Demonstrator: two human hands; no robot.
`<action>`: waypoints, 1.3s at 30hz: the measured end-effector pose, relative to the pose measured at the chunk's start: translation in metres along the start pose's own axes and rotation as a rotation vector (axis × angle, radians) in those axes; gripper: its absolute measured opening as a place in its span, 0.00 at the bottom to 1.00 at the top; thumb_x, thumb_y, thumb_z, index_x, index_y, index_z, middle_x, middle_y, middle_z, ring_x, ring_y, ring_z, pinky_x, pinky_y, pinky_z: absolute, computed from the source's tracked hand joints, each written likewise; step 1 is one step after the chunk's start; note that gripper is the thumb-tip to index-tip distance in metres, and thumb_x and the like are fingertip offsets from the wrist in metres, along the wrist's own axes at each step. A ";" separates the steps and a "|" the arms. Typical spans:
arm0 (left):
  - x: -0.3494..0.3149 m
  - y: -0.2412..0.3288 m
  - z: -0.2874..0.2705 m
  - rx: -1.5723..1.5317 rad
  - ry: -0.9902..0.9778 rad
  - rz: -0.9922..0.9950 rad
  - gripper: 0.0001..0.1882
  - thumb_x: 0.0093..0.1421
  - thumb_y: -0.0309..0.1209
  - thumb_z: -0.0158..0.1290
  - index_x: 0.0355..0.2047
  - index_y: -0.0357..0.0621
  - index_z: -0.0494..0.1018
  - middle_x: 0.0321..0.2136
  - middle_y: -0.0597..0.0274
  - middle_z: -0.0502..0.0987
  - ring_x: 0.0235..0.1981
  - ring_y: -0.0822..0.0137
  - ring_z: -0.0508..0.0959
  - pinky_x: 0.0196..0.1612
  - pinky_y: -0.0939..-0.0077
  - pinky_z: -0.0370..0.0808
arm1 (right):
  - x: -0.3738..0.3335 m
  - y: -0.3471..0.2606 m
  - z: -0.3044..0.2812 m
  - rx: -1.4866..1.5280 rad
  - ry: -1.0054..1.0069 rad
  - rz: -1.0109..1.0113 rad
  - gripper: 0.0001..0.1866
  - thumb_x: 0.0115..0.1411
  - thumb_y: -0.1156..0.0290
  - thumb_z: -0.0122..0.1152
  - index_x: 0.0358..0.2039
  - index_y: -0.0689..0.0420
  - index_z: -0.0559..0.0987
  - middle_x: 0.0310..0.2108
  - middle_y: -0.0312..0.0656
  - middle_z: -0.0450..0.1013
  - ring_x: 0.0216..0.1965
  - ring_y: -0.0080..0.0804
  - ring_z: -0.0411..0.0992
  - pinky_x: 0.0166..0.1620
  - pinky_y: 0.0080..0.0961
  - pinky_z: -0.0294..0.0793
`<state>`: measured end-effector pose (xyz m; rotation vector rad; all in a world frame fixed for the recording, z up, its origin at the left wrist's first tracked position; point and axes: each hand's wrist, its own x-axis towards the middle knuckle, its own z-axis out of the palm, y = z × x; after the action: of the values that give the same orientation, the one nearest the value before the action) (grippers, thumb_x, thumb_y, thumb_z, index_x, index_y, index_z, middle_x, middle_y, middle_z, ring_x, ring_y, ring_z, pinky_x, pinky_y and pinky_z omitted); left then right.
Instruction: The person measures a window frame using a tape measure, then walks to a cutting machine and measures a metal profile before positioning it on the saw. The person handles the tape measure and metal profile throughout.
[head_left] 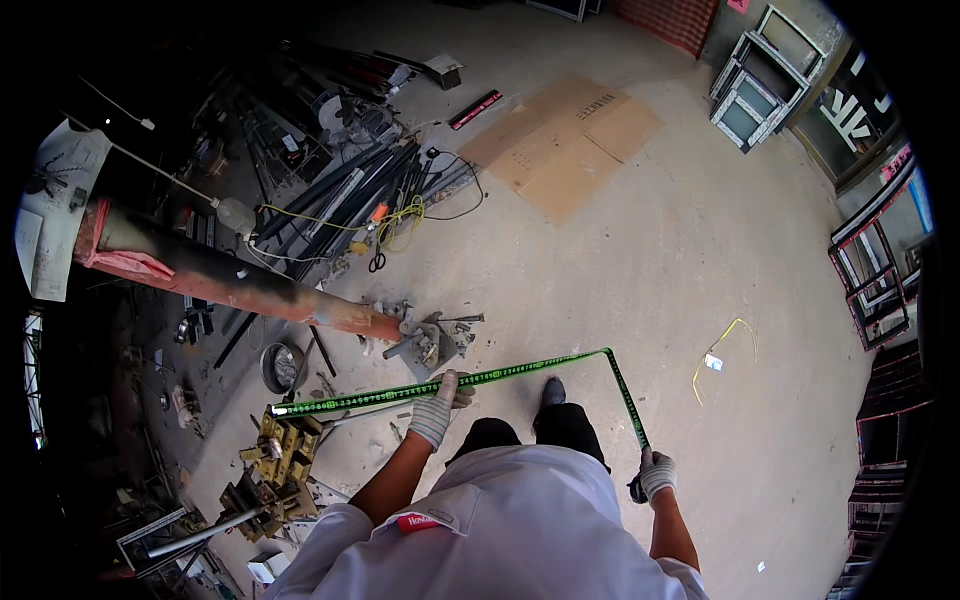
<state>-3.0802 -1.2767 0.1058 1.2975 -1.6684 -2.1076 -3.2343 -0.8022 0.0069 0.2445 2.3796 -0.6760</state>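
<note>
A long green tape measure blade (520, 370) stretches across in front of my body. My left hand (435, 412), in a pale work glove, is closed around the blade partway along it. Beyond that hand the blade runs on to the left, where its free end hangs over a yellow metal machine (285, 452). Right of my left hand the blade bends sharply and drops toward my right hand (657, 473), also gloved. That hand is closed on the dark tape measure case (637, 489), which is mostly hidden by the fingers.
A red and black post (250, 285) slants in from the left to a base plate (435, 345). Dark metal profiles (350, 200) lie piled behind it. Flat cardboard (565, 140) covers floor ahead. A yellow strap (735, 325) lies right; window frames (765, 80) lean at the wall.
</note>
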 end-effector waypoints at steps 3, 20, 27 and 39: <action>0.052 0.030 0.011 -0.117 0.081 -0.008 0.29 0.69 0.54 0.49 0.47 0.36 0.75 0.33 0.49 0.82 0.29 0.65 0.82 0.36 0.70 0.82 | 0.086 -0.110 -0.064 -0.060 -0.002 -0.085 0.25 0.71 0.53 0.53 0.22 0.59 0.77 0.13 0.35 0.66 0.13 0.25 0.61 0.20 0.32 0.62; 0.512 0.261 0.037 -0.411 0.507 -0.060 0.20 0.67 0.47 0.55 0.38 0.40 0.80 0.29 0.60 0.81 0.28 0.67 0.80 0.32 0.69 0.83 | 0.437 -0.505 -0.135 -0.559 -0.124 -0.444 0.28 0.69 0.47 0.49 0.24 0.58 0.79 0.22 0.55 0.75 0.25 0.58 0.73 0.28 0.47 0.70; 0.668 0.401 -0.016 -0.540 0.713 0.059 0.18 0.67 0.49 0.55 0.39 0.46 0.78 0.32 0.63 0.81 0.31 0.66 0.80 0.36 0.66 0.82 | 0.523 -0.694 -0.166 -0.592 -0.409 -0.592 0.24 0.71 0.54 0.52 0.23 0.58 0.77 0.16 0.42 0.74 0.18 0.36 0.71 0.26 0.35 0.71; 0.886 0.512 -0.101 -1.056 0.811 0.198 0.17 0.65 0.50 0.56 0.37 0.50 0.77 0.29 0.65 0.80 0.31 0.63 0.78 0.41 0.66 0.76 | 0.750 -1.145 -0.201 -0.892 -0.862 -0.973 0.24 0.71 0.53 0.48 0.24 0.57 0.76 0.20 0.43 0.75 0.25 0.42 0.76 0.33 0.37 0.75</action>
<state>-3.7433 -2.0622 0.0789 1.2175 -0.2415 -1.5479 -4.3069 -1.6677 0.1319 -1.3524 1.5893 0.0122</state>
